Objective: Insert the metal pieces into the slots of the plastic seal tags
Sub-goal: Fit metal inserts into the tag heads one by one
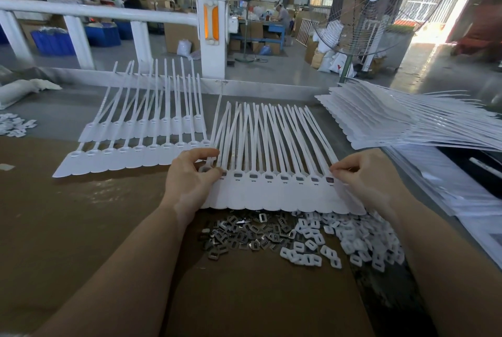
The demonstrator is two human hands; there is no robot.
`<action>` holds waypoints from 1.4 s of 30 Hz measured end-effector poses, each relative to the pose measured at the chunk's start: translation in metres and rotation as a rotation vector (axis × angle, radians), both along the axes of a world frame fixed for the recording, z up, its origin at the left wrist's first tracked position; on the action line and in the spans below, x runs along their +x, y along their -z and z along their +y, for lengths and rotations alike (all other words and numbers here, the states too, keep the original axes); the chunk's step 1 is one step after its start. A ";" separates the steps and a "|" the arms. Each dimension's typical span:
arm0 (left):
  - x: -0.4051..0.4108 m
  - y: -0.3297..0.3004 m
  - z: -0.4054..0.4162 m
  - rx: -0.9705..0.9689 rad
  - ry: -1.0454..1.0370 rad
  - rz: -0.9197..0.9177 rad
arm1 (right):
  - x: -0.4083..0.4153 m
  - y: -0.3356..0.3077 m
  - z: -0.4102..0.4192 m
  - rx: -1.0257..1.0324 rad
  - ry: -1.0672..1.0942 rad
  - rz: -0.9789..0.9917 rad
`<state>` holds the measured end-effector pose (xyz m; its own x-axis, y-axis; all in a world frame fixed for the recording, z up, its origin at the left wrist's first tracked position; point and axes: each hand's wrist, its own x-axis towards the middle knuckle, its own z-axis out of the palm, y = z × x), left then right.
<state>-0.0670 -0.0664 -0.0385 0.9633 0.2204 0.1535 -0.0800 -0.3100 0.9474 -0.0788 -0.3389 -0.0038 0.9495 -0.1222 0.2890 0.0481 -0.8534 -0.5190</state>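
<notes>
A joined row of white plastic seal tags (pixel 274 195) lies in front of me, its long straps fanning away. Several of its slots hold dark metal pieces. My left hand (pixel 190 179) grips the row's left end, thumb and fingers pinching the leftmost tag's head. My right hand (pixel 364 173) pinches the right end at the last tag's strap. Just below the row lies a heap of loose metal pieces (pixel 244 233). Beside it to the right is a heap of small white plastic caps (pixel 347 238).
Two more rows of tags (pixel 141 141) lie to the left on the brown cardboard. A thick stack of tag sheets (pixel 394 122) sits at the right. A few white caps (pixel 13 124) lie far left. A white railing and a standing fan are beyond the table.
</notes>
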 end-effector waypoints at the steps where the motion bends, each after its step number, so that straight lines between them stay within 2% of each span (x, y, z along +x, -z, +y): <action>1: 0.000 0.000 0.000 0.003 -0.001 -0.001 | -0.001 0.000 0.000 0.017 0.014 -0.019; 6: 0.000 0.000 -0.001 -0.018 0.001 0.000 | -0.011 0.001 0.014 0.067 -0.012 -0.067; 13: -0.002 -0.002 -0.001 -0.011 0.005 0.000 | -0.036 0.016 0.055 0.096 -0.216 -0.095; 20: -0.001 -0.001 -0.001 0.010 0.000 -0.006 | -0.048 0.026 0.063 -0.016 -0.394 -0.244; 25: -0.001 -0.002 -0.002 0.013 -0.008 0.000 | -0.051 0.030 0.071 -0.203 -0.536 -0.286; 34: -0.002 -0.002 -0.002 0.036 -0.008 -0.007 | -0.053 0.032 0.076 -0.444 -0.560 -0.338; 42: -0.001 -0.001 -0.002 0.032 -0.002 -0.011 | -0.053 0.032 0.076 -0.411 -0.556 -0.312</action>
